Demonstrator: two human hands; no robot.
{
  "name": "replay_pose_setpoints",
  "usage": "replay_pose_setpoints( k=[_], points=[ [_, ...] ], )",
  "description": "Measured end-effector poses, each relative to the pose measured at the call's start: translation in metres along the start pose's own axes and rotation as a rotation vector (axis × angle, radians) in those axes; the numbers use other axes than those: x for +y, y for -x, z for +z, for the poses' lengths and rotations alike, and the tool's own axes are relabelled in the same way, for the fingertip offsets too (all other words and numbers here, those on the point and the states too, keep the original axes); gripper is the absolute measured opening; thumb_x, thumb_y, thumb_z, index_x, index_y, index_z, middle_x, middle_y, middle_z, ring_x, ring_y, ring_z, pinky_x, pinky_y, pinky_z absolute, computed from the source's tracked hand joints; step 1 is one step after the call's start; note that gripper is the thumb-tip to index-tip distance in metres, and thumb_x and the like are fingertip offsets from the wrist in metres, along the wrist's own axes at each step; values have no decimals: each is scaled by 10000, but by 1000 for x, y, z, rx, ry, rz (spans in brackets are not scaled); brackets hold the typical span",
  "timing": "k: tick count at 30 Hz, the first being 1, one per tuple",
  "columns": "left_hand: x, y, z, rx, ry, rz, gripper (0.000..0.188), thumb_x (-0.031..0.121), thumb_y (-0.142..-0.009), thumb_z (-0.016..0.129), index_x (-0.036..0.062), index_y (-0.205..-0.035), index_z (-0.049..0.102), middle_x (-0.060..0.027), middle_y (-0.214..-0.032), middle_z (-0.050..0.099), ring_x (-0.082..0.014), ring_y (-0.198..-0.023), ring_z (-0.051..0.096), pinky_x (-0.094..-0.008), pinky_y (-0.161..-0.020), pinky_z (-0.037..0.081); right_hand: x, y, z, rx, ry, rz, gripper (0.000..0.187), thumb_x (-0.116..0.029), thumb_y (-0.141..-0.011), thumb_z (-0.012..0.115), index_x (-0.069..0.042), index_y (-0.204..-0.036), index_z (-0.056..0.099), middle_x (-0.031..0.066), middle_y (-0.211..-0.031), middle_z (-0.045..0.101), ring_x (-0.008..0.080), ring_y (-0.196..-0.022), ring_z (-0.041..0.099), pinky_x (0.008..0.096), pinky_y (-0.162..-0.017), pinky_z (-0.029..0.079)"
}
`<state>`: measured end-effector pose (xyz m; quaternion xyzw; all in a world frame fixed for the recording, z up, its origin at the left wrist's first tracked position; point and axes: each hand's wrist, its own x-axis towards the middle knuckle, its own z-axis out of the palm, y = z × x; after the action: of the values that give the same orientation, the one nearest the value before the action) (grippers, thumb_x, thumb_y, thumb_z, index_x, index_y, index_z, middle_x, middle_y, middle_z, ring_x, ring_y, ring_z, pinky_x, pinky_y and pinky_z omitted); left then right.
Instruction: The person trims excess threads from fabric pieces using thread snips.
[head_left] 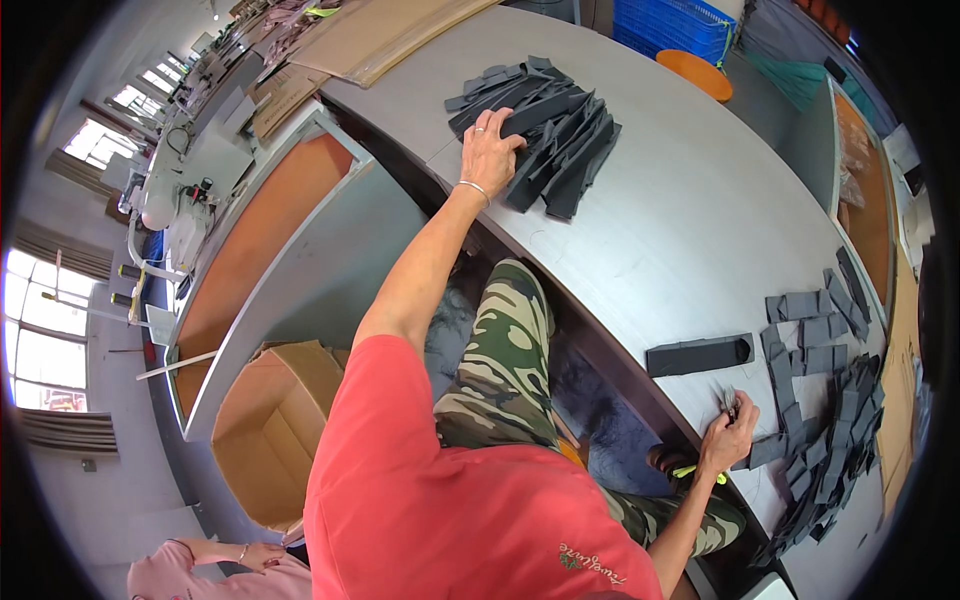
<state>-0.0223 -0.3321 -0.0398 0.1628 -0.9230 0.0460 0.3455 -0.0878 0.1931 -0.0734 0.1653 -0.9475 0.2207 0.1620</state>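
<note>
My left hand point(490, 152) reaches to the pile of dark grey fabric strips point(570, 150) at the far side of the table. Its thumb and fingers close on the end of one strip point(545, 112) at the pile's left edge. Near the front edge, at the right, my right hand point(728, 440) is closed round small thread snips point(728, 400), with the metal blades pointing up and slightly blurred. Just beyond the blades a single dark strip point(698, 356) lies flat. Right of that hand spreads a heap of short dark fabric pieces point(835, 440), some overlapping.
The grey table point(640, 230) curves across the view. An open cardboard box point(275, 440) stands on the left below a partition point(300, 260). Flat cardboard point(390, 35), a blue crate point(675, 28) and an orange stool point(695, 75) are at the back. Another person's hand point(262, 556) shows lower left.
</note>
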Motion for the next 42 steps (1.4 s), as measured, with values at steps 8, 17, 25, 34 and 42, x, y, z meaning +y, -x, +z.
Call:
replay_pose_setpoints(
  k=[8,17,25,34,42],
  points=[
    [12,-6,9,11,-93,53,97,114,-682,660,75,-769,676,-77,-1165,526,-257,-1138,457,-401,-908,363,-2,-2,0,-14,19,18,336,0,-755,512,-176,-1031,591,71,-928,557,335,-774,596,432,-635,445],
    [17,-10,18,77,-113,-23,36,96,-660,657,65,-679,658,-51,-987,549,-237,-975,506,-375,-816,391,-3,-2,0,-6,7,23,327,1,-751,518,-169,-1019,598,70,-926,570,328,-764,601,425,-642,447],
    [-1,-10,4,341,192,-280,74,91,-658,721,73,-709,671,-48,-808,603,-223,-804,586,-341,-736,474,-6,-2,-1,5,5,22,328,2,-741,525,-162,-1016,596,67,-914,560,324,-731,591,418,-632,444],
    [1,-6,-34,-6,933,-561,90,122,-759,700,33,-760,687,-11,-668,642,-67,-577,553,-224,-586,470,-5,-1,-2,15,14,24,324,-8,-742,536,-166,-1019,595,67,-907,553,324,-718,586,423,-631,439],
    [9,-8,-22,-51,45,-2,136,189,-725,724,149,-855,718,-45,-787,574,-230,-773,540,-352,-701,414,-4,-2,0,30,2,5,315,-18,-745,537,-175,-1012,593,75,-908,546,333,-712,585,430,-632,444]
  ],
)
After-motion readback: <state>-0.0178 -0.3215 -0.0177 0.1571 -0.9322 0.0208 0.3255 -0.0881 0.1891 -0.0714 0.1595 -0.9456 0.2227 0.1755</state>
